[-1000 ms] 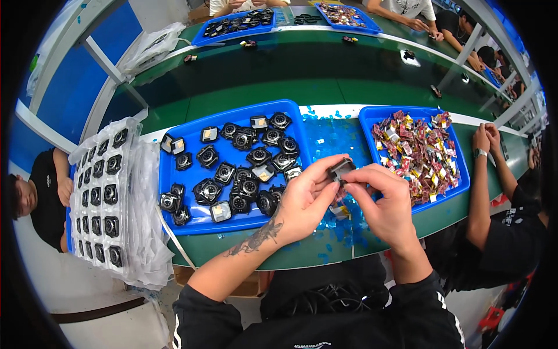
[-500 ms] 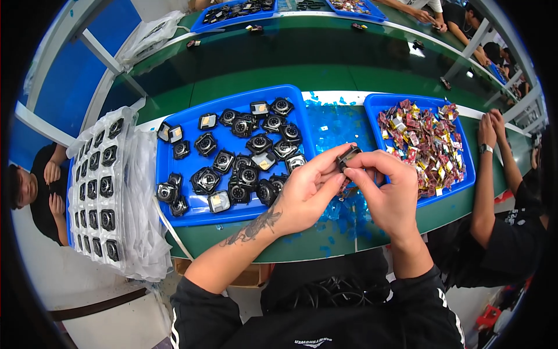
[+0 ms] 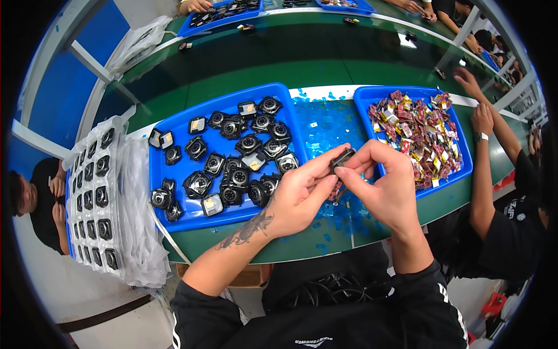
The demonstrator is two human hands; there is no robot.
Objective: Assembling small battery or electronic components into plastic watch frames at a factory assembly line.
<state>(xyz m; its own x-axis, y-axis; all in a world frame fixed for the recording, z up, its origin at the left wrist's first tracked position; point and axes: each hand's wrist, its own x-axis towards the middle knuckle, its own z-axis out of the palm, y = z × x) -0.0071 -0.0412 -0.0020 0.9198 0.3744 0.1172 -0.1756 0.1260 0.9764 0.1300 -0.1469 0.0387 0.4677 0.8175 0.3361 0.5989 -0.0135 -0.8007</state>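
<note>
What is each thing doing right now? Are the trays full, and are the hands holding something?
left hand: closed around the small black part, fingertips pinching it
right hand: pinching the same part from the other side
small black part: held up between both hands, above the table
left blue tray: filled with loose black round parts
right blue tray: heaped with small colourful pieces
clear plastic-wrapped tray: black parts set in rows

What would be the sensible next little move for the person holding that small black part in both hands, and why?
Probably to finish fiddling with the small black part and lay it down in the left blue tray. Both the left hand and the right hand pinch it above the green bench, and that tray already holds many similar black parts.
</note>
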